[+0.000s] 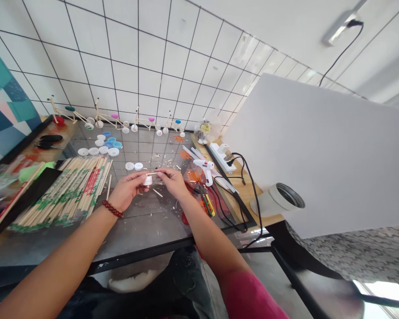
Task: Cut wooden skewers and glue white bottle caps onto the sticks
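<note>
My left hand (pixel 128 189), with a dark red bead bracelet on its wrist, is closed on a white bottle cap (pixel 148 180). My right hand (pixel 173 180) pinches a thin wooden stick (pixel 154 173) that lies across the top of the cap. Both hands meet just above the glass table top (pixel 146 230), near its middle. A big pile of wrapped wooden chopsticks (pixel 66 190) lies to the left of my left hand. A white hot glue gun (pixel 204 168) stands to the right of my right hand.
Several stick-and-cap models (pixel 103 118) line the tiled wall at the back. Loose white and blue caps (pixel 106 144) lie behind the chopsticks. A white power strip (pixel 221 156) with black cables, pliers (pixel 208 204), a grey roll (pixel 279 199) and a large white board (pixel 319 150) fill the right side.
</note>
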### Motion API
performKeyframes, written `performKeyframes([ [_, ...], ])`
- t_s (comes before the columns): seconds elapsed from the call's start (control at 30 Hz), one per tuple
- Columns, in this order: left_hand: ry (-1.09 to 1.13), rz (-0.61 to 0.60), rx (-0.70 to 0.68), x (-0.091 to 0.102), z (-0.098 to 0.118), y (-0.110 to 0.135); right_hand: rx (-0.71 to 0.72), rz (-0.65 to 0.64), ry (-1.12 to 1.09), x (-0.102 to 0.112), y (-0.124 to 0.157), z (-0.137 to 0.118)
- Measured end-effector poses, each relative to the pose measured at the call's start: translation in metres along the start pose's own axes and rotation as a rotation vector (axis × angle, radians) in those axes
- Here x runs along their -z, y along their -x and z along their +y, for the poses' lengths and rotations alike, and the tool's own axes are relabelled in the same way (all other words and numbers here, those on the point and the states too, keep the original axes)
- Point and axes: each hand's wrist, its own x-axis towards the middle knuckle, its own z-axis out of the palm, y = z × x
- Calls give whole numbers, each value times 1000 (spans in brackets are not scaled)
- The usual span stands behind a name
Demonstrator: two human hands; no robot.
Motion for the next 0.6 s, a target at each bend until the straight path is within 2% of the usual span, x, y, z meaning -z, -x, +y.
performKeyframes([
  [0.17,36,37,-19,1,0,-1,-4,46,-21,1,-2,1],
  [0.3,113,79,-60,3,2,-4,-11,72,44,1,-1,0],
  [0.4,139,81,-92,5,3,-5,25,46,77,0,2,-2],
  [0.6,21,46,-111,4,0,-2,159,97,66,-4,6,-7],
])
